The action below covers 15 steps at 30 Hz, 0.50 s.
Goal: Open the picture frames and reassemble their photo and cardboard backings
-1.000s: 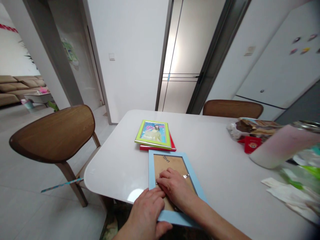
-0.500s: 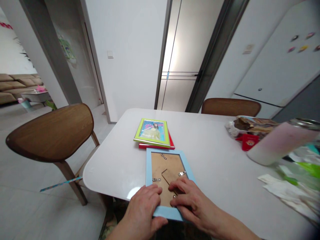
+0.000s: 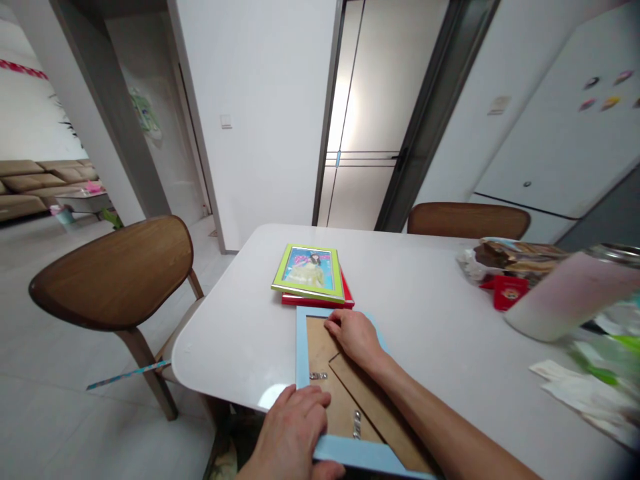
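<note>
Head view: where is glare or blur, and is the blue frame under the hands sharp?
Head view: the blue frame is sharp, as are the left hand and right hand resting on it; a bright glare spot lies on the white table edge beside the left hand; the pink jar and papers at the right are blurred; the door frames lean from wide-angle distortion.
</note>
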Available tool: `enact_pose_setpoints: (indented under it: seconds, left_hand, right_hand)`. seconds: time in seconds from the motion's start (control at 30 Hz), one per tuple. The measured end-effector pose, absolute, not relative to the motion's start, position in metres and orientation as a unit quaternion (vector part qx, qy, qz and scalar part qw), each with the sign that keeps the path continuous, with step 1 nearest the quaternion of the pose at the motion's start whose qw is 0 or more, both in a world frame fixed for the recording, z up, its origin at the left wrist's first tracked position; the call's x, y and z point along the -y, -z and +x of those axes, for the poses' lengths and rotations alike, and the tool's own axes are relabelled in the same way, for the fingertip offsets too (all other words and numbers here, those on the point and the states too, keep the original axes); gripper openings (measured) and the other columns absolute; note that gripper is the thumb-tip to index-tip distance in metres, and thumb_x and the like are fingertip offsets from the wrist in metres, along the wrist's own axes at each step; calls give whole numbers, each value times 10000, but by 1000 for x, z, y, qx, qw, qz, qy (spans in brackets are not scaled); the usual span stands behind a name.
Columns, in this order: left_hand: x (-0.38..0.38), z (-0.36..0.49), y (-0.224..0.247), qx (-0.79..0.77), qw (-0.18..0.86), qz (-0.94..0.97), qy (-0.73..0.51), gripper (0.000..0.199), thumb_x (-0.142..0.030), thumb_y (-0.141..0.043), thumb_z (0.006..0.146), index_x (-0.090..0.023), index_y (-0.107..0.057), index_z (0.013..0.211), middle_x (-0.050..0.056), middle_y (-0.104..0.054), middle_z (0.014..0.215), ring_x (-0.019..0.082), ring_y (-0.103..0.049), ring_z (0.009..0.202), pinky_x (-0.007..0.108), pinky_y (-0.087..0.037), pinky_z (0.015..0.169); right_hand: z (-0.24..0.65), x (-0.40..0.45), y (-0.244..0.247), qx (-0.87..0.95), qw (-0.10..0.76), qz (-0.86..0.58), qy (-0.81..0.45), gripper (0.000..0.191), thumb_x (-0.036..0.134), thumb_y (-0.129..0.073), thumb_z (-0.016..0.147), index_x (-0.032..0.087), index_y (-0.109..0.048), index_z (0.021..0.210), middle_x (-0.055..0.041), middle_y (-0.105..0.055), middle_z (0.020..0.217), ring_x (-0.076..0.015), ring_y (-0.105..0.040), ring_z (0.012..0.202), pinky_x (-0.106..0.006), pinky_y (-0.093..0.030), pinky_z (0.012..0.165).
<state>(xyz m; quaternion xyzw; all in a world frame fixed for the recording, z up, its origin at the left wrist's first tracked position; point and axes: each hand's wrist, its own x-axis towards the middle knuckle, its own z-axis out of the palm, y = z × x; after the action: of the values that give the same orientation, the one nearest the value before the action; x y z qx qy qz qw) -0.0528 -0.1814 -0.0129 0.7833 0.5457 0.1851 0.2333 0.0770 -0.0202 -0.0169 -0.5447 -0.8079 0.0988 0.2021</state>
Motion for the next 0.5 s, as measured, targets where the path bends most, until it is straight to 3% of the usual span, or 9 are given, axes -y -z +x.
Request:
enact_pose_setpoints:
  seconds: [0.27,0.4,0.5]
  left_hand:
    - [182,-54,24,-535,168,805,-195,447,-310,-723,530,-170,-534,910,88,-551,1135,265,-486,1044,439,-362,900]
    - [182,-53,32,-488,62,849,-192,346,-427,-591,664,-176,-514,890,97,-571,1101,262,-516,1014,435,-420,839]
    - [179,-50,38,-460,-33,863,-206,245,-393,-504,746,-170,-510,845,104,-584,1076,254,-541,983,425,-433,831]
  right_hand:
    - [73,17,23,779,220,-579,-101,118,229,-476,701,179,-576,663,-62,-636,662,-170,-559,621,-245,-318,534]
    - [79,20,18,768,253,-573,-133,152,288,-463,715,176,-552,661,-46,-622,629,-158,-550,583,-244,-341,529]
    - [104,26,8,768,277,-553,-167,239,369,-419,739,184,-550,664,-25,-630,650,-141,-559,592,-237,-388,565]
